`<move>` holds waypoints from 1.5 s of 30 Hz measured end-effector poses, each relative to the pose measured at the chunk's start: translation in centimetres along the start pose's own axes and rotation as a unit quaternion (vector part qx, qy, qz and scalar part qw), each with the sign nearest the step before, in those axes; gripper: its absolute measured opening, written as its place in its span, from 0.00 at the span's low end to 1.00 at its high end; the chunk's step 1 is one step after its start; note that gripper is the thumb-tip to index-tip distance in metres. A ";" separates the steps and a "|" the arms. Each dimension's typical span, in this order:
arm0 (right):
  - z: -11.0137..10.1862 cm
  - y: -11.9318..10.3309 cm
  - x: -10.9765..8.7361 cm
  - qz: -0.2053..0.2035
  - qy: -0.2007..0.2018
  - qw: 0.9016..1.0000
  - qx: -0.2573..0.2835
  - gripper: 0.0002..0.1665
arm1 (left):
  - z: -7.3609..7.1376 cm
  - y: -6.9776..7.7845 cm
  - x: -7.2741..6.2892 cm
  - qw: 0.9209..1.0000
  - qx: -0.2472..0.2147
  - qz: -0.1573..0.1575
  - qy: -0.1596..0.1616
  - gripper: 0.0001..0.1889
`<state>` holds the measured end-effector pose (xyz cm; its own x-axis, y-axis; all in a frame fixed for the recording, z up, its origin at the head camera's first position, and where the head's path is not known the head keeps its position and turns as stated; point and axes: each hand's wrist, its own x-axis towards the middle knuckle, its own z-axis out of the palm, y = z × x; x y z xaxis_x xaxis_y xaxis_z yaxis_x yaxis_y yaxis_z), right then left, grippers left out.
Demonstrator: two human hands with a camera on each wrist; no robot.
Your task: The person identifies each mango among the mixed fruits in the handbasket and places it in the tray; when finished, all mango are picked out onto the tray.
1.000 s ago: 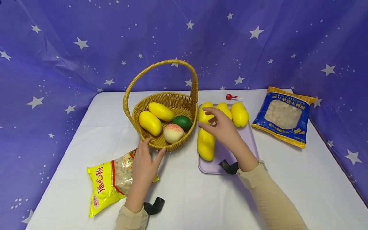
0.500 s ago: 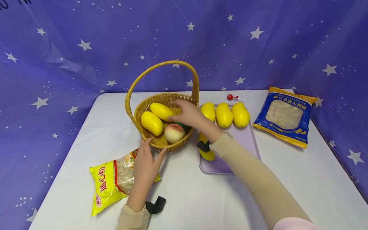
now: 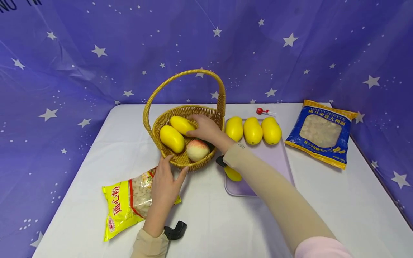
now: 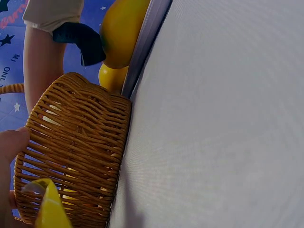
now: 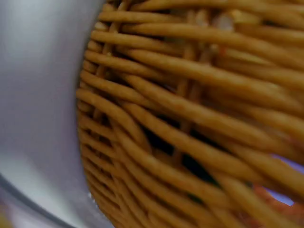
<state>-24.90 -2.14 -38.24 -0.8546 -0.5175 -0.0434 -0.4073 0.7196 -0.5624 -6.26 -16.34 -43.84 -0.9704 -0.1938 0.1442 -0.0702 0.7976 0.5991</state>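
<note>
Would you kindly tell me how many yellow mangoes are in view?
6: two mangoes in the basket, three in a row on the tray, and one mango there partly hidden by the right sleeve. The right hand may hide others.

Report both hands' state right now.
Left hand: open, touching the wicker basket at its near rim.
Right hand: at the rear yellow mango inside the basket; can't tell whether it's gripping.
</note>
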 end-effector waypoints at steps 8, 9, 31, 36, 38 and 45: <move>1.1 0.3 0.7 0.015 0.008 1.000 -0.022 0.39 | 0.1 0.1 -0.1 1.000 -0.005 -0.001 -0.001 0.42; 1.3 0.4 0.8 0.020 0.009 1.000 -0.023 0.39 | 0.1 0.1 -0.1 1.000 -0.005 -0.001 -0.001 0.42; 1.5 1.6 0.9 -0.005 0.053 0.997 0.056 0.36 | 0.1 0.3 -0.3 1.000 -0.006 -0.010 -0.006 0.42; 0.5 1.5 0.2 -0.032 0.072 0.991 0.104 0.37 | 0.1 0.2 -0.3 1.000 -0.005 -0.009 -0.005 0.42; 0.0 1.5 -0.3 -0.043 0.082 0.989 0.116 0.37 | 0.1 0.2 -0.2 1.000 -0.004 -0.009 -0.003 0.42; -2.2 1.4 -3.3 -0.085 0.116 0.967 0.212 0.35 | -0.1 0.1 -0.1 1.000 -0.002 -0.009 -0.006 0.42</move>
<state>-23.35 1.63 -37.05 -0.8562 -0.4584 0.2383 -0.4213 0.3527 -0.8355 -6.15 -16.27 -43.66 -0.9716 -0.2019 0.1233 -0.0879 0.7920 0.6042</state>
